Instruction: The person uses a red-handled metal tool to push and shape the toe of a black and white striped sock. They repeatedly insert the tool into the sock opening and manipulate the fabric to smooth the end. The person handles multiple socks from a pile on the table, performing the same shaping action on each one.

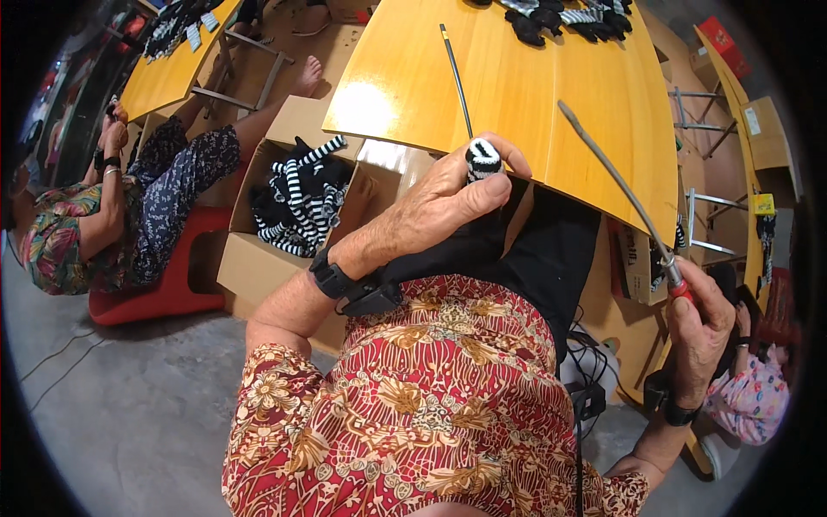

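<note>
My left hand (461,185) is closed around a small black-and-white knitted piece (484,155), whose rounded end pokes up between thumb and fingers near the table's front edge. Behind these fingers, a thin dark rod (457,73) with a yellow tip slants away over the table; its lower end is hidden, so I cannot tell whether the hand touches it. Out to the right, my right hand (702,319) grips the red handle of a long-shafted metal tool (616,172), like a long screwdriver. Its shaft angles up and left, with the slightly bent tip over the table.
A yellow wooden table (517,95) spans the front, with dark and striped knitted pieces (560,17) at its far edge. An open cardboard box (258,271) of striped pieces stands left. A co-worker (95,215) sits on a red stool (164,289); another person (749,396) is at right.
</note>
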Tool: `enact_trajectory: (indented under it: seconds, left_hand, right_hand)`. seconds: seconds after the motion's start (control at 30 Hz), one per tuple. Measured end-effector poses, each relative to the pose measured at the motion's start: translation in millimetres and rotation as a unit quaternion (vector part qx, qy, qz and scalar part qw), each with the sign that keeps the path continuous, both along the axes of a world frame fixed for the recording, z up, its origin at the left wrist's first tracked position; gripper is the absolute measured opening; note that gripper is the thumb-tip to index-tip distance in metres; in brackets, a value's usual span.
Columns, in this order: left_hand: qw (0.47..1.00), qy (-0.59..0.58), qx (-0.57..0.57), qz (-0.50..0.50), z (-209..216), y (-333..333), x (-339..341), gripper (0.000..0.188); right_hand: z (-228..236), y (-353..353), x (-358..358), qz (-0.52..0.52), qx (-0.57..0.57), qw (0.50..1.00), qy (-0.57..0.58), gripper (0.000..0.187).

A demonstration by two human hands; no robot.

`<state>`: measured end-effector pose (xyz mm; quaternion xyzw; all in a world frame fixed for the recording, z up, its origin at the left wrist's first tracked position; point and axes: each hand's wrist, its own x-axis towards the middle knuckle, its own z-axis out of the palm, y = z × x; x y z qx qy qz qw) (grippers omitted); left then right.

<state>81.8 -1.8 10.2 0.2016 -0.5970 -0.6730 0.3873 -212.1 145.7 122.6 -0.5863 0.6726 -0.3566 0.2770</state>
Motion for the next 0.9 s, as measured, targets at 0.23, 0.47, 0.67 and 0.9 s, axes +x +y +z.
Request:
enact_trajectory:
  seconds: [0.23, 0.47, 0.67, 0.9]
  left_hand:
    - [0.983, -0.091, -0.122, 0.105, -6.8, 2.9, 2.5, 0.033]
    - [0.914, -0.177, -0.26, 0.255, -9.4, 6.7, -5.2, 0.023]
    - [0.865, -0.194, -0.36, 0.29, -5.9, 3.8, -6.8, 0.021]
    - [0.851, -0.192, -0.381, 0.307, -4.0, 6.1, -5.7, 0.021]
  right_hand:
    - [2.8, 22.0, 9.2, 0.002, 0.068, 0.997, -0.024, 0.038]
    - [6.9, 19.3, 30.2, 0.065, 0.062, 0.996, -0.018, 0.036]
    - [1.8, 14.1, 36.0, 0.091, 0.03, 0.995, -0.006, 0.035]
    - [-7.6, 14.6, 45.2, 0.031, 0.002, 0.999, 0.031, 0.035]
